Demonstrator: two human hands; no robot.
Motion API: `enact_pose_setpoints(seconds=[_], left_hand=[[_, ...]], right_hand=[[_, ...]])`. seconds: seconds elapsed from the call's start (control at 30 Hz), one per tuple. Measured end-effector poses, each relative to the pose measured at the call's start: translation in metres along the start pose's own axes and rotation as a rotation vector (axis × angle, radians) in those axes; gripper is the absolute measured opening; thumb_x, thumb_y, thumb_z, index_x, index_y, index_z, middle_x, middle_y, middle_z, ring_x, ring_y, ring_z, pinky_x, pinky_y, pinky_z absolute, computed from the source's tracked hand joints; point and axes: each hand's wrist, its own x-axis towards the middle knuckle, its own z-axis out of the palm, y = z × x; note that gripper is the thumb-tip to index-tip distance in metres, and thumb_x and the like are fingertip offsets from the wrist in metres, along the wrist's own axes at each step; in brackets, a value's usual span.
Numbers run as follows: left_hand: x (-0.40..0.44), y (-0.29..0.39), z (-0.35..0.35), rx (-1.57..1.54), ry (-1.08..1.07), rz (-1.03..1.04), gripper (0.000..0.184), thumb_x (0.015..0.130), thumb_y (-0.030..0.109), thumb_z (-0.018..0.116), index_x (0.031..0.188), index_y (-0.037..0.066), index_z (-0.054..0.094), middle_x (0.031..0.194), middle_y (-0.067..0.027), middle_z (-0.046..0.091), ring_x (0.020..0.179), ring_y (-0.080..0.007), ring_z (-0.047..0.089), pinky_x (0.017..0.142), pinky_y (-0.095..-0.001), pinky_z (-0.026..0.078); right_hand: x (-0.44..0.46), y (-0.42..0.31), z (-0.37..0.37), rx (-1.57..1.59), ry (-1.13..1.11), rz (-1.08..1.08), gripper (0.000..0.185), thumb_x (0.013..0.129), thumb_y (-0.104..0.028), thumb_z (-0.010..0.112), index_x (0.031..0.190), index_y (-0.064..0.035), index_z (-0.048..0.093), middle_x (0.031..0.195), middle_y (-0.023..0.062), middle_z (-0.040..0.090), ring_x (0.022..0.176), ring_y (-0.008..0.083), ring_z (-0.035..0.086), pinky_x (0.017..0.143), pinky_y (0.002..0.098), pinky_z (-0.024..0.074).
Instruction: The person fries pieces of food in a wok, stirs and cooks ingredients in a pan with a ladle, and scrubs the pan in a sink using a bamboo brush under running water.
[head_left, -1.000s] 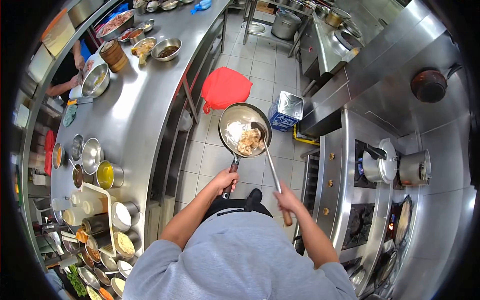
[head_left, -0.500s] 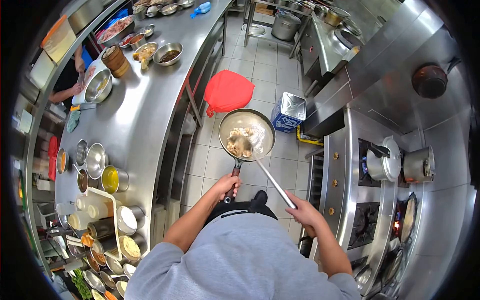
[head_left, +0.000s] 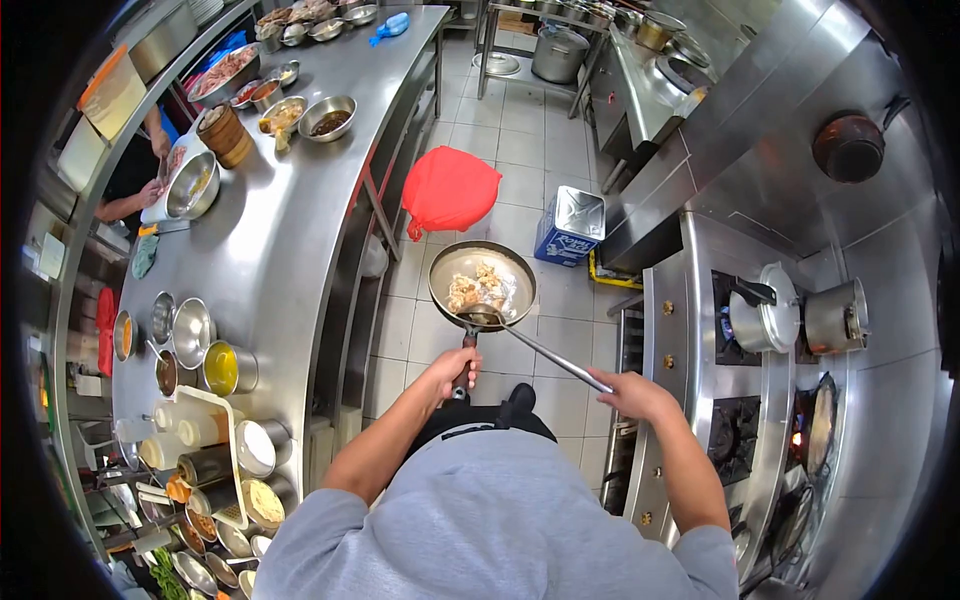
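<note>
In front of my body, over the floor, I hold a frying pan (head_left: pixel 510 268) level. My left hand (head_left: pixel 457 369) is wrapped round its dark handle. Browned lumps of food (head_left: pixel 475 288), too small to name, sit in the near half of the pan, with a shiny film beside them. My right hand (head_left: pixel 632 394) grips the end of a long metal ladle (head_left: pixel 550 355). The ladle's bowl rests at the pan's near edge, close to the handle, touching or just above the food.
The steel counter (head_left: pixel 265 240) on my left carries bowls, a pot of yellow liquid (head_left: pixel 228 367) and bottles. Right is a stove with a lidded pot (head_left: pixel 763 315) and lit flames. A red bag (head_left: pixel 450 190) and blue tin (head_left: pixel 572 228) stand on the floor. A person's hands (head_left: pixel 155 170) work across the counter.
The ladle's bowl has moved from among the food back to the pan's near edge. My right hand has shifted up and slightly right. The pan sits a little lower in view.
</note>
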Motion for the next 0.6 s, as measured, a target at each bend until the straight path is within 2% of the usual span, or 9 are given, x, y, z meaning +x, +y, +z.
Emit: enact_pose_setpoints(seconds=[0.03, 0.1, 0.17, 0.23, 0.33, 0.43, 0.53, 0.6], left_hand=[[0.007, 0.006, 0.002, 0.002, 0.006, 0.002, 0.009, 0.089, 0.016, 0.052, 0.082, 0.014, 0.045, 0.062, 0.0068, 0.045, 0.05, -0.0072, 0.044, 0.045, -0.0257, 0.04], [0.02, 0.016, 0.01, 0.012, 0.013, 0.019, 0.009, 0.088, 0.015, 0.052, 0.082, 0.014, 0.045, 0.062, 0.0068, 0.045, 0.05, -0.007, 0.044, 0.045, -0.0254, 0.04], [0.029, 0.013, 0.009, 0.028, -0.011, 0.067, 0.008, 0.087, 0.014, 0.052, 0.083, 0.013, 0.045, 0.062, 0.0047, 0.046, 0.05, -0.0081, 0.046, 0.044, -0.027, 0.043], [0.036, -0.012, -0.005, 0.074, -0.05, 0.141, 0.007, 0.086, 0.014, 0.052, 0.085, 0.013, 0.045, 0.063, 0.0018, 0.047, 0.05, -0.0105, 0.047, 0.044, -0.029, 0.044], [0.021, -0.041, -0.008, 0.182, -0.065, 0.146, 0.009, 0.084, 0.011, 0.053, 0.085, 0.013, 0.044, 0.063, 0.0009, 0.046, 0.048, -0.0116, 0.047, 0.044, -0.0297, 0.044], [0.019, -0.04, -0.016, 0.199, -0.081, 0.162, 0.008, 0.083, 0.012, 0.052, 0.086, 0.012, 0.044, 0.063, 0.0001, 0.047, 0.047, -0.0119, 0.047, 0.043, -0.0292, 0.043], [0.021, -0.012, 0.003, 0.224, -0.009, 0.163, 0.004, 0.083, 0.011, 0.049, 0.083, 0.01, 0.045, 0.063, -0.0001, 0.046, 0.048, -0.0113, 0.046, 0.043, -0.0278, 0.041], [0.04, 0.009, 0.006, 0.237, -0.064, 0.117, 0.004, 0.084, 0.012, 0.048, 0.083, 0.01, 0.045, 0.064, -0.0003, 0.047, 0.049, -0.011, 0.046, 0.043, -0.0277, 0.043]], right_hand=[[0.011, 0.003, 0.004, -0.003, 0.002, -0.001, 0.058, 0.09, -0.024, 0.061, 0.144, -0.0252, 0.039, 0.118, 0.0181, 0.062, 0.107, 0.0371, 0.059, 0.092, 0.0432, 0.048], [0.046, 0.008, 0.014, -0.124, 0.144, 0.023, 0.06, 0.09, -0.025, 0.061, 0.145, -0.0292, 0.036, 0.111, 0.019, 0.064, 0.1, 0.0382, 0.061, 0.087, 0.0441, 0.0492], [0.062, -0.011, 0.007, -0.128, 0.214, 0.058, 0.06, 0.09, -0.024, 0.061, 0.145, -0.0287, 0.037, 0.11, 0.019, 0.064, 0.1, 0.038, 0.061, 0.086, 0.0446, 0.0492], [0.069, -0.024, 0.008, -0.127, 0.278, 0.093, 0.06, 0.09, -0.023, 0.061, 0.144, -0.0282, 0.037, 0.11, 0.0191, 0.064, 0.1, 0.0379, 0.061, 0.086, 0.0451, 0.0491], [0.066, -0.034, 0.016, -0.107, 0.423, 0.143, 0.061, 0.089, -0.019, 0.059, 0.145, -0.0284, 0.036, 0.106, 0.0193, 0.062, 0.097, 0.0382, 0.061, 0.084, 0.0453, 0.0492], [0.038, -0.04, 0.017, -0.118, 0.391, 0.127, 0.061, 0.089, -0.018, 0.059, 0.145, -0.0289, 0.037, 0.105, 0.0185, 0.061, 0.097, 0.0371, 0.061, 0.085, 0.0447, 0.0493], [0.026, -0.036, 0.009, -0.131, 0.303, 0.106, 0.06, 0.089, -0.017, 0.059, 0.144, -0.0283, 0.039, 0.107, 0.0181, 0.061, 0.099, 0.0361, 0.06, 0.086, 0.0439, 0.0491], [0.029, -0.024, 0.007, -0.155, 0.265, 0.105, 0.058, 0.088, -0.017, 0.059, 0.143, -0.0278, 0.041, 0.108, 0.0178, 0.061, 0.101, 0.0355, 0.06, 0.088, 0.0427, 0.0483]])
